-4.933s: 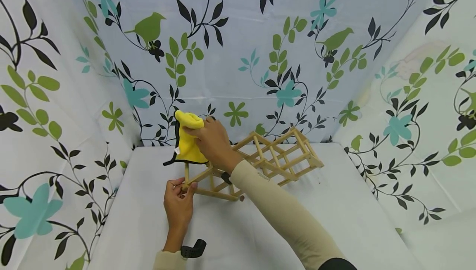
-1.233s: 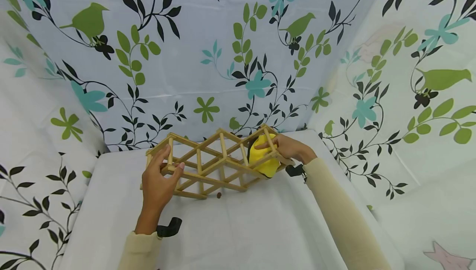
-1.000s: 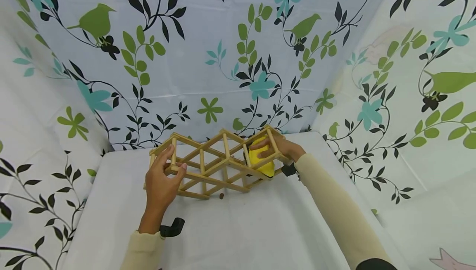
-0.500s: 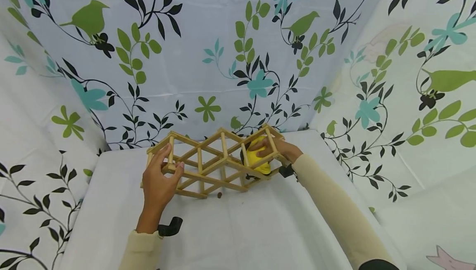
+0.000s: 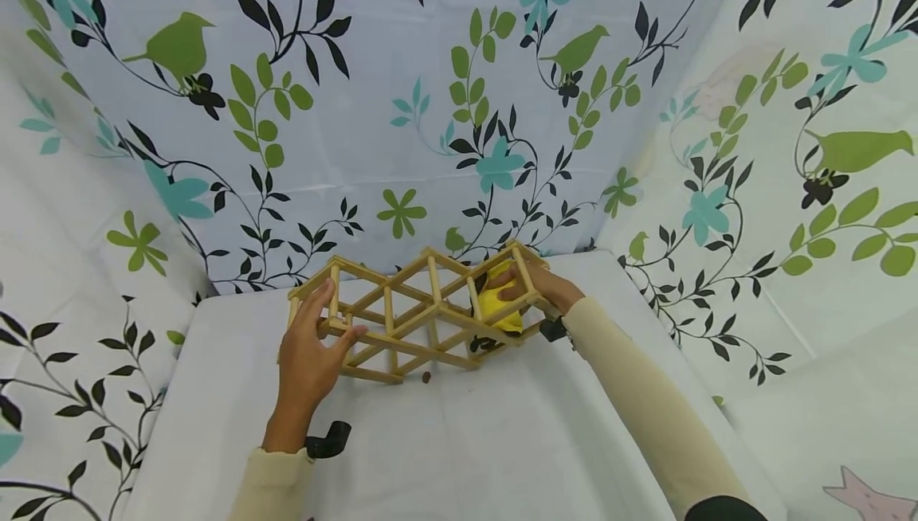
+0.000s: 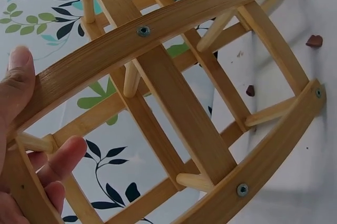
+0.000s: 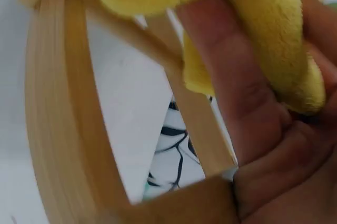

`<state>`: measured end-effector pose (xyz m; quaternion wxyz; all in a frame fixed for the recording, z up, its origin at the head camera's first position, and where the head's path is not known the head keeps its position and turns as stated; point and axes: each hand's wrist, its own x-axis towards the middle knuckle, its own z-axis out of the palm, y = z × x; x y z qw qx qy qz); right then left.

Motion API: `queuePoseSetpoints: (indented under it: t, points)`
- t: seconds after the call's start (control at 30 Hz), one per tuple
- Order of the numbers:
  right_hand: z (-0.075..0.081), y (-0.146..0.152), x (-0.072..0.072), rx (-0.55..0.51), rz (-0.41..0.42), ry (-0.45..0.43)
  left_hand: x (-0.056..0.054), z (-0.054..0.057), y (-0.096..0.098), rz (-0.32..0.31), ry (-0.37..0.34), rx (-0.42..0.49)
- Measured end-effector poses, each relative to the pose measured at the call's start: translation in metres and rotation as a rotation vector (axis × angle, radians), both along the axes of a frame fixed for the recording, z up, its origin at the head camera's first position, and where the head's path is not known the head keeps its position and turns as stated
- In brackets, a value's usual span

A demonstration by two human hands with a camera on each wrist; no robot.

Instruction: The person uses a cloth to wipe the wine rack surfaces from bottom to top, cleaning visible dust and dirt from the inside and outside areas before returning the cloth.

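One folding lattice rack of pale wood [image 5: 435, 311], one yellow cloth [image 7: 268, 18] and two bare hands fill the middle of the scene, with two small reddish-brown fragments, one [image 6: 314, 41] and another [image 6: 250, 90], lying on the white-covered table [image 5: 459, 449] just in front of the rack. Two black wrist devices show, one on the left wrist [image 5: 328, 439] and one on the right [image 5: 554, 330], below two beige sleeves [image 5: 631, 393]. The left hand [image 5: 308, 362] grips the rack's left end, its thumb on one side of a flat slat and its fingers passing through to the other. The right hand [image 5: 545, 288] is inside the rack's right end, fingers bent around the bunched cloth, which is wrapped among them against the wood. The rack sits near the back of the table, stretched from left to right in a zigzag of diamond-shaped openings, its flat slats joined by round rods and fixed with at least four metal bolt heads [image 6: 242, 190]. The cloth is fluffy and edged in black. Behind hangs a pale fabric backdrop [image 5: 358, 146] printed with green birds, turquoise flowers and dark leafy stems.
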<state>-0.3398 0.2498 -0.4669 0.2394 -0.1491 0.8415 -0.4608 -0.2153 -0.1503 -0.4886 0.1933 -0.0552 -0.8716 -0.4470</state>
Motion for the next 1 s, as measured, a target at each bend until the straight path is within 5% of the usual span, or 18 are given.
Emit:
queuePoseSetpoints:
  t: [0.13, 0.27, 0.43, 0.57, 0.7, 0.87, 1.0]
  points:
    - [0.010, 0.020, 0.000, 0.080, -0.019, 0.210, 0.000, 0.000, 0.004, -0.006, 0.001, -0.016]
    - [0.036, 0.046, 0.012, 0.123, -0.147, 0.324, 0.002, 0.004, 0.003, 0.016, 0.030, -0.024]
    - [0.061, 0.047, 0.036, 0.108, -0.485, 0.560, 0.005, 0.007, 0.001, 0.025, 0.035, -0.015]
    - [0.076, 0.022, 0.057, -0.027, -0.699, 0.806, 0.008, 0.006, 0.002, 0.028, 0.027, -0.003]
    - [0.080, -0.019, 0.071, -0.184, -0.707, 0.921, 0.009, 0.005, 0.004, 0.037, 0.035, 0.009]
    - [0.054, -0.068, 0.072, -0.159, -0.630, 1.011, 0.009, 0.005, 0.006, 0.041, 0.039, 0.011]
    - [0.029, -0.096, 0.071, -0.092, -0.564, 0.905, 0.007, 0.005, 0.008, 0.040, 0.048, 0.010]
